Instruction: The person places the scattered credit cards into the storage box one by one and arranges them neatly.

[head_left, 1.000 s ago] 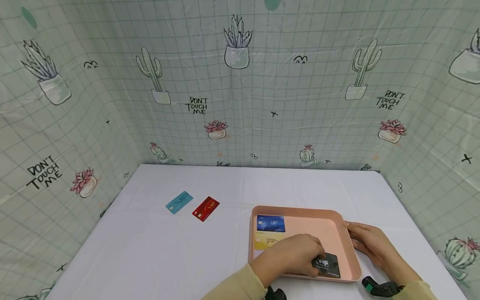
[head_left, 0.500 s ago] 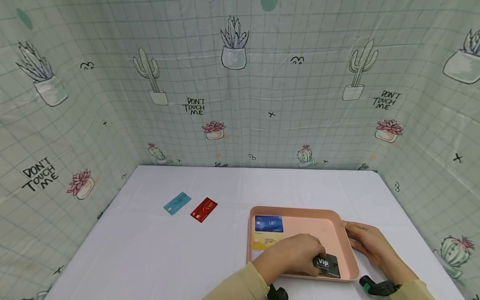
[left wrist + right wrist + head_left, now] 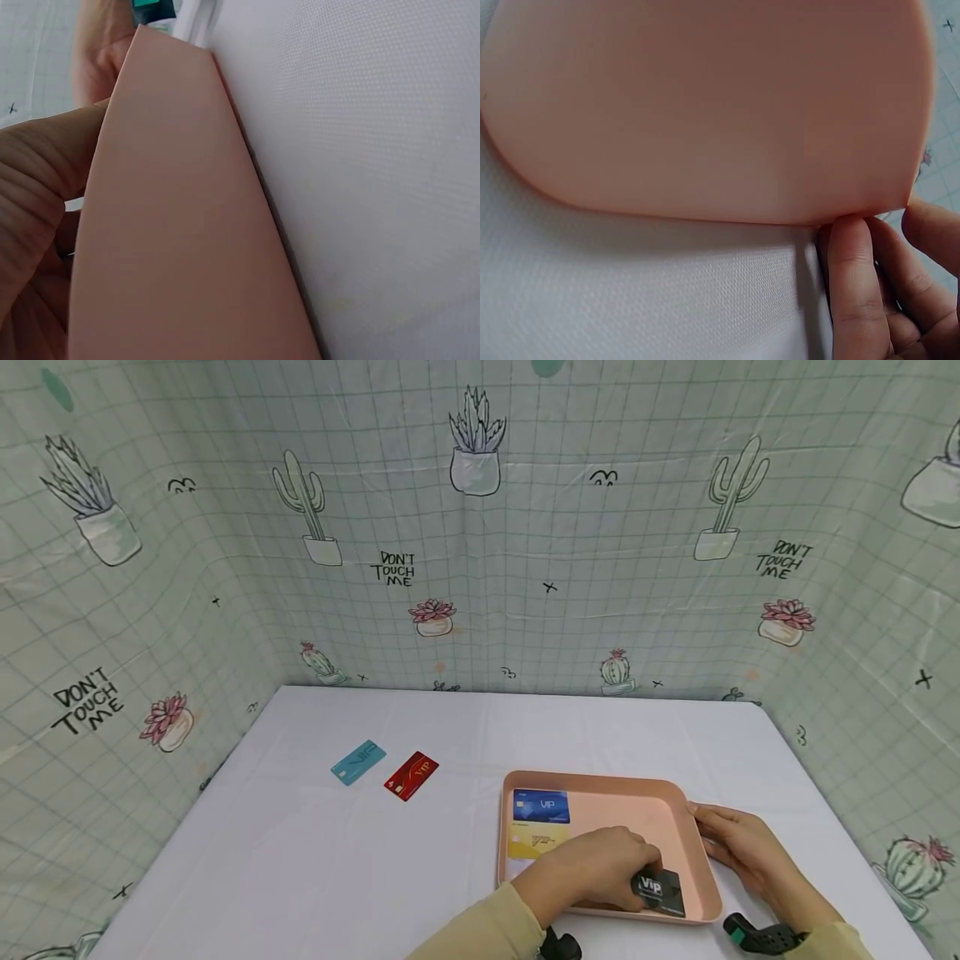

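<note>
In the head view, a black VIP card (image 3: 672,893) lies at the near right corner of a pink tray (image 3: 513,774). My left hand (image 3: 600,864) reaches over the tray's near edge and pinches the black card, partly covering it. My right hand (image 3: 738,843) grips the tray's right side; in the right wrist view the thumb (image 3: 934,232) meets the rim and the fingers (image 3: 853,277) press the outer wall from below. At the tray's left lie a blue VIP card (image 3: 542,807) and a yellow card (image 3: 536,841), with a whitish card (image 3: 517,867) mostly hidden by my left arm.
A teal VIP card (image 3: 358,762) and a red VIP card (image 3: 411,776) lie on the white tablecloth (image 3: 337,860) left of the tray. A patterned curtain (image 3: 510,543) stands behind the table and at both sides.
My left hand and the black card have shifted slightly to the right inside the tray. The right hand and the other cards stay in place.
</note>
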The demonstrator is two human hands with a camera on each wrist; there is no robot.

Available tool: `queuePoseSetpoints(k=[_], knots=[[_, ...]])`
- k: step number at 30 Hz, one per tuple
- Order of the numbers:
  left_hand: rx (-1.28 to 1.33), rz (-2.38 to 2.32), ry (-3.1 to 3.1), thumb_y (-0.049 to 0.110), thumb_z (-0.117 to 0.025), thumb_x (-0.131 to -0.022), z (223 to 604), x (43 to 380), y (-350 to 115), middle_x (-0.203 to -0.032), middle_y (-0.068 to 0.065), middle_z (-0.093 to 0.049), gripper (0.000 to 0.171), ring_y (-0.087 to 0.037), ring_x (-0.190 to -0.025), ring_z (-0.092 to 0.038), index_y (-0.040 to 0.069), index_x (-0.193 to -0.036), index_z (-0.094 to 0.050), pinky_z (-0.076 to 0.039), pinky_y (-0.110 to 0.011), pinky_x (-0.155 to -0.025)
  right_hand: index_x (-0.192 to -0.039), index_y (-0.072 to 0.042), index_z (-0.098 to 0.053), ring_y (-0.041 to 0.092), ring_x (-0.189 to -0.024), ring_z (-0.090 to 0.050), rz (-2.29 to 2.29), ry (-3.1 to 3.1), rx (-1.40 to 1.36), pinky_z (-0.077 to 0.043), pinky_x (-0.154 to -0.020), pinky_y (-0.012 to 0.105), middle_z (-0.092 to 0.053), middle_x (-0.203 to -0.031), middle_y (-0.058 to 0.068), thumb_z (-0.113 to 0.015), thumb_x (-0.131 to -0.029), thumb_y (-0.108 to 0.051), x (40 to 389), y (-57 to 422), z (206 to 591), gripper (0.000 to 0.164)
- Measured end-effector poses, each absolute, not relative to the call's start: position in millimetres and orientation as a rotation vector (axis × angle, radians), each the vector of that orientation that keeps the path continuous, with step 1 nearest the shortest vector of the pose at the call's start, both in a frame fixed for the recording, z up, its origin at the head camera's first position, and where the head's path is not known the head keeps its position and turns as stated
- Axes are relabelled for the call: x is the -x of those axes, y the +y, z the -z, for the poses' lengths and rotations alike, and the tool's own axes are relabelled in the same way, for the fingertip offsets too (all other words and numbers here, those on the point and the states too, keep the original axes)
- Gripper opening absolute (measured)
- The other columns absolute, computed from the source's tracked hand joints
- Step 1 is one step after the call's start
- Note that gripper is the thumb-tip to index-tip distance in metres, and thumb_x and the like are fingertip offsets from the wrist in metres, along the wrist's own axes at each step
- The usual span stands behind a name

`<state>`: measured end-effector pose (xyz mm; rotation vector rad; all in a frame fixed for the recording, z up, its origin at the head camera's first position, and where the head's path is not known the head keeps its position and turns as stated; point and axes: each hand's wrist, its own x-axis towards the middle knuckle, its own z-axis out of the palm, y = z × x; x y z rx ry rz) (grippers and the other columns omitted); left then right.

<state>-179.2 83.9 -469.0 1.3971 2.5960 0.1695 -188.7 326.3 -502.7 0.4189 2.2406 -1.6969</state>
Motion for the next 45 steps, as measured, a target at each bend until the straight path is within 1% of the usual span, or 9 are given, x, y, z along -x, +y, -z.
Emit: queuePoseSetpoints(k=[4,9,16,27,30,36,39,41,45], knots=[[-1.438,-0.149,2.604,0.041,-0.085,-0.084,472,179,85,-0.102,0.023,-0.066,0.037,0.011,-0.088,-0.054,0.031,-0.116,-0.071,-0.041,-0.004,-0.087,-0.152,0.016,-0.033,-0.009,-0.096,-0.062,1.707,2.238,-0.413,-0.059,-0.089,0.026,-0.047,-0.153,0.03,-0.053,-0.107,-0.043,188,326,502,0.077],[-1.468,-0.145,2.587,0.044,-0.084,-0.085,473,177,86,-0.102,0.023,-0.065,0.035,0.011,-0.089,-0.052,0.031,-0.116,-0.071,-0.041,-0.004,-0.088,-0.153,0.016,-0.032,-0.009,-0.094,-0.063,1.726,2.223,-0.411,-0.059,-0.089,0.025,-0.052,-0.15,0.028,-0.056,-0.106,-0.045,187,326,502,0.081],[-1.47,-0.172,2.553,0.043,-0.083,-0.087,472,177,84,-0.104,0.023,-0.065,0.034,0.01,-0.09,-0.052,0.03,-0.116,-0.072,-0.04,-0.003,-0.089,-0.153,0.016,-0.032,-0.008,-0.094,-0.063,1.73,2.216,-0.411,-0.059,-0.088,0.026,-0.054,-0.148,0.027,-0.056,-0.105,-0.045,187,327,501,0.082],[-1.438,-0.189,2.532,0.042,-0.083,-0.087,470,178,82,-0.109,0.023,-0.065,0.037,0.011,-0.095,-0.054,0.031,-0.12,-0.07,-0.04,-0.004,-0.093,-0.153,0.015,-0.034,-0.007,-0.093,-0.065,1.726,2.205,-0.447,-0.06,-0.087,0.026,-0.063,-0.14,0.018,-0.057,-0.105,-0.045,188,325,498,0.079],[-1.42,-0.205,2.53,0.043,-0.083,-0.087,469,179,82,-0.108,0.024,-0.065,0.037,0.011,-0.094,-0.054,0.031,-0.12,-0.07,-0.04,-0.004,-0.093,-0.153,0.014,-0.034,-0.005,-0.096,-0.064,1.702,2.216,-0.459,-0.06,-0.087,0.027,-0.06,-0.144,0.022,-0.057,-0.104,-0.049,188,326,498,0.082],[-1.383,-0.209,2.517,0.042,-0.081,-0.089,467,178,80,-0.108,0.023,-0.066,0.036,0.01,-0.093,-0.055,0.032,-0.121,-0.07,-0.042,-0.006,-0.091,-0.155,0.012,-0.033,-0.001,-0.104,-0.064,1.652,2.216,-0.458,-0.059,-0.09,0.029,-0.045,-0.156,0.028,-0.055,-0.103,-0.054,190,326,497,0.087],[-1.365,-0.204,2.508,0.041,-0.08,-0.091,465,177,78,-0.109,0.023,-0.067,0.035,0.01,-0.093,-0.056,0.032,-0.122,-0.07,-0.042,-0.006,-0.091,-0.155,0.012,-0.033,-0.002,-0.103,-0.064,1.66,2.198,-0.449,-0.059,-0.09,0.029,-0.048,-0.154,0.027,-0.056,-0.103,-0.054,191,327,497,0.088],[-1.359,-0.207,2.51,0.04,-0.079,-0.091,464,176,76,-0.109,0.023,-0.067,0.034,0.01,-0.092,-0.056,0.032,-0.123,-0.07,-0.042,-0.007,-0.09,-0.155,0.012,-0.032,-0.004,-0.1,-0.063,1.677,2.177,-0.448,-0.059,-0.09,0.028,-0.055,-0.149,0.023,-0.057,-0.103,-0.053,191,327,496,0.087],[-1.338,-0.249,2.529,0.04,-0.077,-0.093,460,176,67,-0.11,0.024,-0.068,0.034,0.009,-0.093,-0.056,0.033,-0.125,-0.069,-0.043,-0.008,-0.089,-0.157,0.012,-0.028,-0.006,-0.094,-0.063,1.732,2.114,-0.463,-0.059,-0.089,0.027,-0.066,-0.132,0.007,-0.057,-0.105,-0.046,191,330,493,0.083]])
